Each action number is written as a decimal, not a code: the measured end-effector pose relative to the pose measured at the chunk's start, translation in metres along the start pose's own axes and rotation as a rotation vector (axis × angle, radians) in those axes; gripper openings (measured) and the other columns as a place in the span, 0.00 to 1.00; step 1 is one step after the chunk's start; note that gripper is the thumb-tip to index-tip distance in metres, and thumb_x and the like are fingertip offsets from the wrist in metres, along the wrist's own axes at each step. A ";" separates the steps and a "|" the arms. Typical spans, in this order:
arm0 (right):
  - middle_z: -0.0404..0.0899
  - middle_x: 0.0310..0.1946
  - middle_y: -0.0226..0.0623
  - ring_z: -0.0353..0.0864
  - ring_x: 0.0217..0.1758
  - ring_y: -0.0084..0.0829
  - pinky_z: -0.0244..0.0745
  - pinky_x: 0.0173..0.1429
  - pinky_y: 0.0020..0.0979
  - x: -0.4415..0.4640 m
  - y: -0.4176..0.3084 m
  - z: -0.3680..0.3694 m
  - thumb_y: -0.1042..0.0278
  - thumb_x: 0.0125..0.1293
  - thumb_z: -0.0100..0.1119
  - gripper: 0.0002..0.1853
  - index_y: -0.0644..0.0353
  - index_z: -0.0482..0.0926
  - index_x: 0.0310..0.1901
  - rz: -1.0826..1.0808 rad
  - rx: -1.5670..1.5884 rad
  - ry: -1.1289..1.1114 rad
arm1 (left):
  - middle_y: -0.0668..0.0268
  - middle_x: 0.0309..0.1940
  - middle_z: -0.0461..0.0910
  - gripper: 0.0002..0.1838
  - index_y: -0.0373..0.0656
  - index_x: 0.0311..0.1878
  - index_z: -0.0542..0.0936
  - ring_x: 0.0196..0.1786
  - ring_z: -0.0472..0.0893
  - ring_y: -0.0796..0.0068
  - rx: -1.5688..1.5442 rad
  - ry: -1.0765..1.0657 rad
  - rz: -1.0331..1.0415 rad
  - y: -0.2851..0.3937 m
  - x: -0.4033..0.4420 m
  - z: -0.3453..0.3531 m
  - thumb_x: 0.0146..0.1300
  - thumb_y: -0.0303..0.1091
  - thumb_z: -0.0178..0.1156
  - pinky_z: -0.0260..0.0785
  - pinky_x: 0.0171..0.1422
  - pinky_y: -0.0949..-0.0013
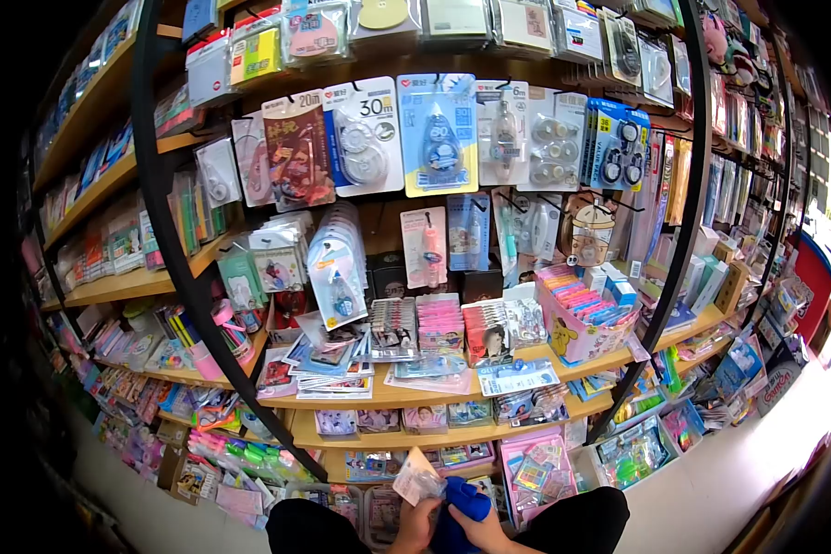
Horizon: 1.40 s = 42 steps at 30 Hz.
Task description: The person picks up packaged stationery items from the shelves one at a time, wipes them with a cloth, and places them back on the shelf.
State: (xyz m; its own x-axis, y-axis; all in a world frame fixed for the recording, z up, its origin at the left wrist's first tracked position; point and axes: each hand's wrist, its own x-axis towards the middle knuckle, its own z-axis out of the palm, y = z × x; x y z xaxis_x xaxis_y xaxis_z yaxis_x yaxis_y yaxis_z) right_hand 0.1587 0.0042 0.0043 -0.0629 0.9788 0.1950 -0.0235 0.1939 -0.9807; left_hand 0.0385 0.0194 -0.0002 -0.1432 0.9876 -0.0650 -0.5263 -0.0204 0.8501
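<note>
Low in the view, between my dark-trousered knees, both hands are close together. My left hand (417,524) is closed on a small clear plastic package (417,482) with a pale card in it, tilted upward. Beside it, my right hand (483,530) grips a bunched blue cloth (465,500), thumb on top. The cloth lies against the package's right side. What exactly is inside the package is too small to make out. Below my hands, shallow bins of packaged goods are partly hidden. A pink tray (563,506) of small packs stands to the right.
Ahead rises a shop rack with black posts (679,175) and a wooden shelf (415,395) loaded with stationery. Blister packs of correction tape (441,138) hang on hooks. A decorated box (586,319) holds pink packs. Bins (632,452) stand on the floor at right.
</note>
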 end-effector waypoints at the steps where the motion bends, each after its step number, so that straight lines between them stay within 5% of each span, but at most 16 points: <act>1: 0.74 0.45 0.44 0.73 0.50 0.33 0.67 0.54 0.30 -0.002 -0.002 0.005 0.72 0.59 0.57 0.22 0.65 0.67 0.55 0.055 0.026 0.010 | 0.58 0.51 0.72 0.23 0.36 0.55 0.67 0.53 0.73 0.66 0.010 -0.038 0.026 0.004 0.002 0.001 0.53 0.24 0.48 0.66 0.55 0.67; 2: 0.73 0.46 0.44 0.72 0.51 0.35 0.66 0.56 0.31 -0.003 -0.002 0.005 0.72 0.58 0.58 0.20 0.66 0.69 0.52 0.157 0.032 -0.065 | 0.58 0.52 0.71 0.22 0.35 0.56 0.67 0.53 0.73 0.67 0.023 -0.077 0.047 0.007 0.002 0.001 0.55 0.26 0.48 0.65 0.56 0.67; 7: 0.74 0.43 0.45 0.73 0.48 0.37 0.68 0.51 0.34 -0.004 0.001 0.012 0.69 0.57 0.60 0.21 0.68 0.69 0.51 -0.019 -0.133 -0.020 | 0.58 0.53 0.70 0.28 0.33 0.61 0.62 0.54 0.71 0.68 -0.043 -0.264 0.095 -0.005 0.008 -0.014 0.68 0.47 0.41 0.60 0.60 0.68; 10: 0.76 0.41 0.37 0.74 0.44 0.28 0.69 0.48 0.29 0.004 -0.002 0.004 0.70 0.57 0.61 0.16 0.64 0.73 0.47 0.183 0.136 -0.012 | 0.59 0.56 0.68 0.30 0.35 0.64 0.58 0.56 0.68 0.70 0.174 -0.174 -0.097 -0.021 0.002 -0.036 0.69 0.50 0.39 0.57 0.62 0.69; 12: 0.78 0.34 0.28 0.74 0.36 0.20 0.70 0.43 0.24 0.010 -0.008 0.000 0.68 0.58 0.61 0.12 0.62 0.77 0.43 0.339 0.272 0.040 | 0.59 0.57 0.65 0.29 0.36 0.65 0.56 0.58 0.66 0.70 0.191 -0.117 -0.025 -0.033 -0.007 -0.030 0.69 0.49 0.38 0.55 0.63 0.69; 15: 0.77 0.40 0.32 0.76 0.41 0.25 0.72 0.47 0.27 0.017 -0.023 0.002 0.72 0.59 0.60 0.14 0.62 0.72 0.46 0.351 0.275 0.070 | 0.58 0.58 0.64 0.30 0.36 0.65 0.54 0.59 0.65 0.68 0.319 -0.129 0.098 -0.025 -0.015 -0.020 0.69 0.49 0.38 0.54 0.63 0.68; 20: 0.78 0.36 0.29 0.75 0.37 0.21 0.71 0.43 0.25 0.017 -0.024 0.011 0.70 0.59 0.60 0.11 0.62 0.76 0.43 0.258 0.428 0.128 | 0.54 0.59 0.63 0.32 0.34 0.66 0.50 0.60 0.64 0.64 0.616 -0.207 0.313 0.002 -0.019 -0.009 0.69 0.50 0.37 0.54 0.63 0.67; 23: 0.78 0.36 0.31 0.76 0.39 0.22 0.72 0.45 0.26 0.022 -0.032 0.008 0.71 0.60 0.59 0.10 0.62 0.75 0.43 0.284 0.421 0.112 | 0.51 0.44 0.75 0.30 0.46 0.66 0.55 0.35 0.78 0.61 1.048 -0.002 0.208 -0.021 -0.026 -0.014 0.64 0.45 0.48 0.67 0.41 0.57; 24: 0.78 0.36 0.29 0.76 0.38 0.21 0.71 0.44 0.25 0.022 -0.038 0.008 0.70 0.60 0.59 0.10 0.62 0.76 0.43 0.265 0.398 0.106 | 0.52 0.42 0.75 0.27 0.40 0.63 0.59 0.35 0.76 0.57 0.924 -0.016 -0.006 -0.004 -0.034 -0.004 0.64 0.44 0.46 0.66 0.41 0.57; 27: 0.79 0.35 0.28 0.75 0.37 0.18 0.69 0.44 0.23 0.020 -0.034 0.010 0.65 0.60 0.60 0.12 0.62 0.77 0.42 0.146 0.227 0.060 | 0.53 0.59 0.63 0.34 0.34 0.66 0.48 0.59 0.66 0.60 0.694 -0.127 0.180 -0.014 -0.028 -0.022 0.68 0.51 0.37 0.56 0.62 0.66; 29: 0.79 0.35 0.29 0.75 0.37 0.19 0.69 0.44 0.24 0.017 -0.039 0.012 0.63 0.60 0.60 0.12 0.62 0.77 0.41 0.123 0.226 0.030 | 0.53 0.54 0.68 0.33 0.35 0.63 0.57 0.55 0.71 0.61 0.619 -0.077 0.361 -0.025 -0.019 -0.028 0.68 0.55 0.36 0.61 0.59 0.65; 38: 0.77 0.37 0.33 0.75 0.40 0.24 0.70 0.46 0.28 0.005 -0.013 0.008 0.60 0.62 0.57 0.16 0.61 0.74 0.47 0.304 -0.288 -0.171 | 0.54 0.50 0.72 0.33 0.35 0.59 0.63 0.51 0.73 0.63 0.230 -0.099 0.099 -0.023 -0.011 -0.034 0.67 0.57 0.35 0.64 0.57 0.65; 41: 0.79 0.28 0.50 0.80 0.36 0.47 0.72 0.43 0.38 -0.014 0.047 0.011 0.46 0.59 0.56 0.23 0.63 0.77 0.40 0.278 -0.486 -0.194 | 0.55 0.47 0.74 0.33 0.35 0.56 0.67 0.49 0.75 0.65 0.111 -0.068 0.053 -0.011 -0.003 -0.028 0.67 0.59 0.34 0.65 0.56 0.65; 42: 0.78 0.31 0.53 0.79 0.40 0.47 0.72 0.45 0.39 -0.015 0.002 0.017 0.47 0.57 0.58 0.24 0.62 0.76 0.42 0.365 -0.472 -0.221 | 0.56 0.45 0.76 0.33 0.36 0.54 0.68 0.48 0.76 0.66 0.065 -0.039 0.024 -0.003 -0.001 -0.025 0.66 0.59 0.34 0.66 0.55 0.65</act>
State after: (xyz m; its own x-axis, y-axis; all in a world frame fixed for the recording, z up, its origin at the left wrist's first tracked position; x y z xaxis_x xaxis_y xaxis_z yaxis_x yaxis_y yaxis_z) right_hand 0.1432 -0.0115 -0.0007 -0.1894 0.9603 -0.2049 0.4778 -0.0922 -0.8736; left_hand 0.0199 0.0147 -0.0158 -0.1214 0.9923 -0.0251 -0.4675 -0.0348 0.8833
